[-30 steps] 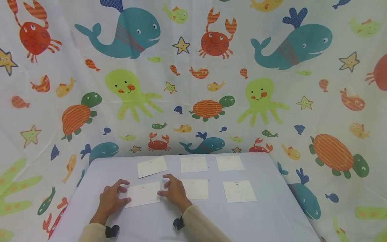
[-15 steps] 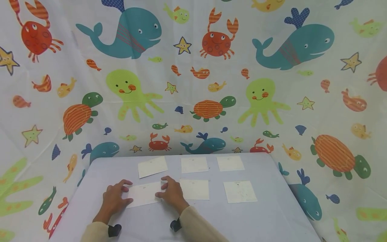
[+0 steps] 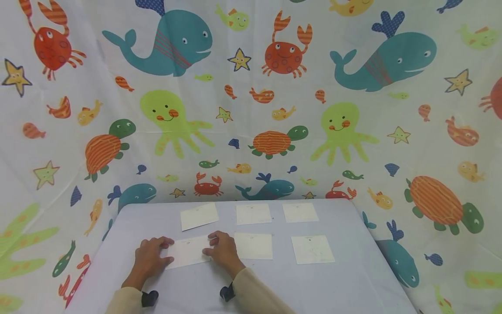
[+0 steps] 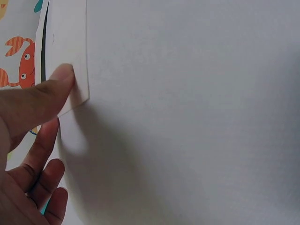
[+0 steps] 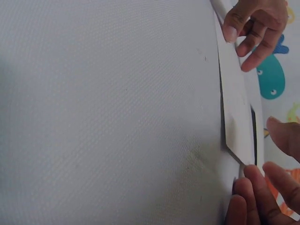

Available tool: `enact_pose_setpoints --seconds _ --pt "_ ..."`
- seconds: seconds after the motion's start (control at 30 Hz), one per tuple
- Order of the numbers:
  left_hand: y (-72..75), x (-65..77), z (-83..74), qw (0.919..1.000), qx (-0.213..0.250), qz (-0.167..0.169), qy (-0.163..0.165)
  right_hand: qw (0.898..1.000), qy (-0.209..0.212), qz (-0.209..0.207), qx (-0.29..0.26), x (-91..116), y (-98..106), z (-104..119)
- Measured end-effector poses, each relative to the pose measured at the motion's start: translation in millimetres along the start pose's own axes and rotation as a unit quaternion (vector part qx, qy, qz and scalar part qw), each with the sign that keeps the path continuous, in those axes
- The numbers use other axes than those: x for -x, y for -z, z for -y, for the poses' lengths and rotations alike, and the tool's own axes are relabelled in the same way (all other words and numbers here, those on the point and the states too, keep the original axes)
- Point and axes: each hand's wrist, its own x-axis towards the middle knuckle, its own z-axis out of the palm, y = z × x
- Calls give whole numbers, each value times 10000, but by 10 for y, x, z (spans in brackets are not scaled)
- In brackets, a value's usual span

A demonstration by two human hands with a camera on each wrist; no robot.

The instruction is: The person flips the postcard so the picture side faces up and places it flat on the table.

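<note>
A white card point(image 3: 189, 252) with a small mark near its top lies tilted at the front left of the table, between both hands. My left hand point(image 3: 150, 261) is at its left edge, thumb and index finger spread apart; in the left wrist view the thumb point(image 4: 63, 77) overlaps the card point(image 4: 68, 47). At the right edge is my right hand point(image 3: 224, 253), index finger by the upper corner and thumb lower down. In the right wrist view its fingertips point(image 5: 251, 173) come right up to a corner of the card point(image 5: 234, 112).
Beside the right hand lies another white card point(image 3: 254, 246), and farther right one more card point(image 3: 313, 249). Behind them is a row with a tilted card point(image 3: 199, 216), a middle card point(image 3: 253, 214) and a right card point(image 3: 300, 212). A sea-animal curtain point(image 3: 235, 117) surrounds the white table point(image 3: 298, 288).
The right hand has shifted slightly left and down along the card's right edge. The left hand has moved slightly down at the left edge. The camera view has drifted slightly.
</note>
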Motion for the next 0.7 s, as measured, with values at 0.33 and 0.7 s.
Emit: enact_pose_setpoints --seconds 0.33,0.7 --pt "-4 -8 -11 9999 -36 86 76 9979 86 5 -636 -10 24 49" --pt "18 8 -31 9999 -60 45 81 9972 -26 -145 -739 9 22 96"
